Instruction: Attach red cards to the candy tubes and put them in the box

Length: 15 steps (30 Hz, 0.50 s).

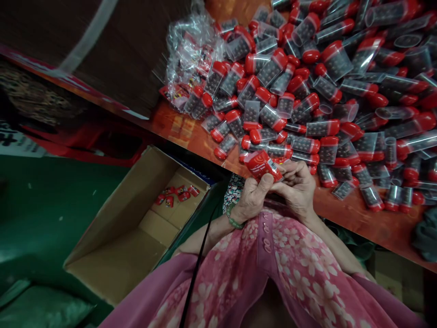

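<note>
My left hand [253,196], with a green bead bracelet at its wrist, grips a red printed packet [260,166] near the table's front edge. The fingers of my right hand [300,184] are pinched together at the packet's right end, touching it. Beyond both hands lies a large heap of clear containers with red caps [272,66], filled with dark round pieces. A clear plastic bag [196,59] with red printed pieces in it lies at the heap's left side.
An open cardboard box [116,246] stands below the table's edge at the left, with several small red packets [169,201] inside. The orange-red table [174,130] bears a large dark brown box [112,54] at the upper left. A green sack [41,307] lies at the lower left.
</note>
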Each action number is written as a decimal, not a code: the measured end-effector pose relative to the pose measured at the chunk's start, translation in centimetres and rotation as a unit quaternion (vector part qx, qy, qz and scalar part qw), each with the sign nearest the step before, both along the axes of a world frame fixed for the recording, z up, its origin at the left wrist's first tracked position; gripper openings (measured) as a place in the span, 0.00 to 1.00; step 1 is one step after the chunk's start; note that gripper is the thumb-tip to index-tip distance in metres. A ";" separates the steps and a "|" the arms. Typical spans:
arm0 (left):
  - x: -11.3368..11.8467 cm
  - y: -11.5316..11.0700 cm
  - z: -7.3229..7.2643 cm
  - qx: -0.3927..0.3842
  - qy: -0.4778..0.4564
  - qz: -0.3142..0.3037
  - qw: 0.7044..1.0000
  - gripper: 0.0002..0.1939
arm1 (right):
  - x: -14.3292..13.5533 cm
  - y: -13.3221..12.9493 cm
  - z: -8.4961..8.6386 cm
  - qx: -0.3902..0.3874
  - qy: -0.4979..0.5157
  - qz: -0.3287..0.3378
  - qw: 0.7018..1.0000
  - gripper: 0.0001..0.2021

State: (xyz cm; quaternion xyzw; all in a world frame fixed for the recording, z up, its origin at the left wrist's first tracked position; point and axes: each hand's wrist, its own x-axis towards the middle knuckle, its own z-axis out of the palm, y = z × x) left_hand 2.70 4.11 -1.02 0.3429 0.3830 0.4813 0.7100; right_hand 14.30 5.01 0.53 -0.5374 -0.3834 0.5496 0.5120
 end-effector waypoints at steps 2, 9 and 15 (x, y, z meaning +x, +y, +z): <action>-0.3 0.0 -0.1 0.000 0.004 -0.006 1.000 0.34 | -0.2 0.2 -0.3 0.004 -0.008 0.002 1.000 0.31; -3.1 -1.6 0.1 -0.014 0.090 0.021 0.996 0.25 | -0.4 0.4 -0.9 0.026 -0.055 0.154 0.986 0.28; -12.8 -4.7 -2.0 0.009 0.302 0.368 0.879 0.20 | 3.1 -0.2 -0.4 0.240 -0.336 0.223 0.883 0.14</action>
